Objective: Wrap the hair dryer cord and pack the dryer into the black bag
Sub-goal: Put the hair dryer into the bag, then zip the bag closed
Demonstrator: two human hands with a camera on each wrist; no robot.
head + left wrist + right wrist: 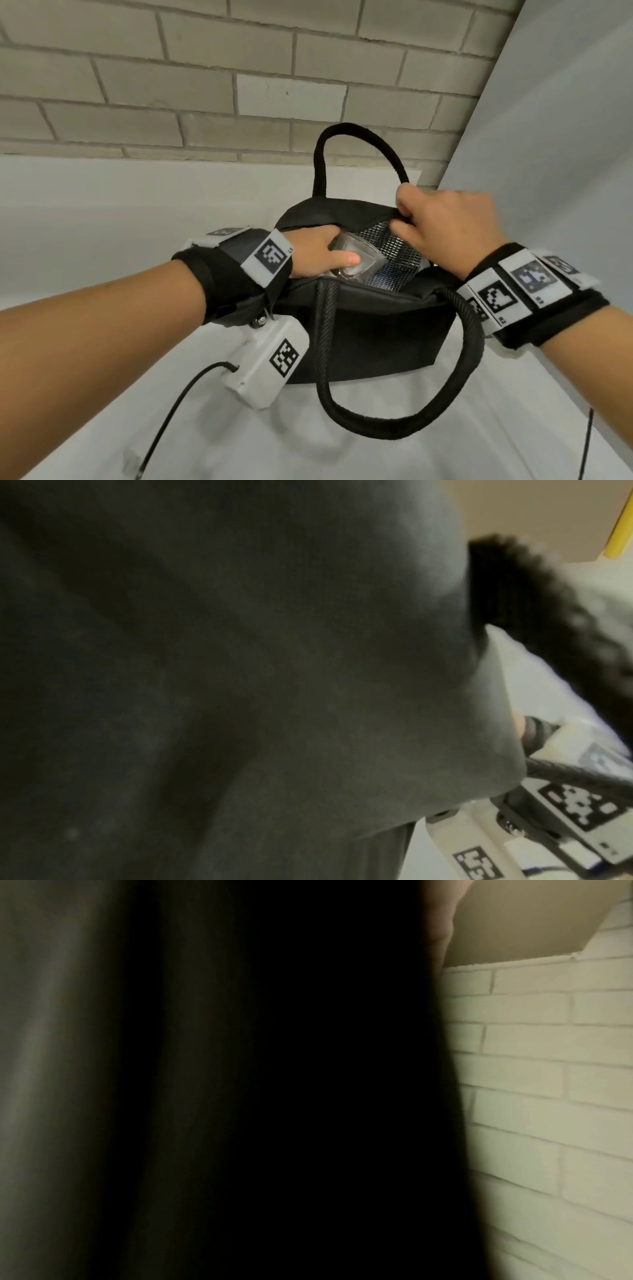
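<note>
The black bag [370, 329] stands on a white surface with its mouth held wide, showing a silver mesh-patterned lining [394, 246]. My left hand [334, 251] reaches into the mouth with its thumb over a glossy grey body, apparently the hair dryer [352, 270]. Its other fingers are hidden inside the bag, and no cord shows. My right hand [406, 217] pinches the bag's far rim beside the upright far handle [342, 130]. The near handle [376, 428] droops forward. Both wrist views are mostly blocked by dark bag fabric [240, 669] [240, 1069].
The white surface [102, 212] runs back to a grey brick wall [205, 85]. A pale panel [565, 137] rises on the right. A black camera cable [171, 418] trails at the lower left, another cable [585, 445] at the lower right.
</note>
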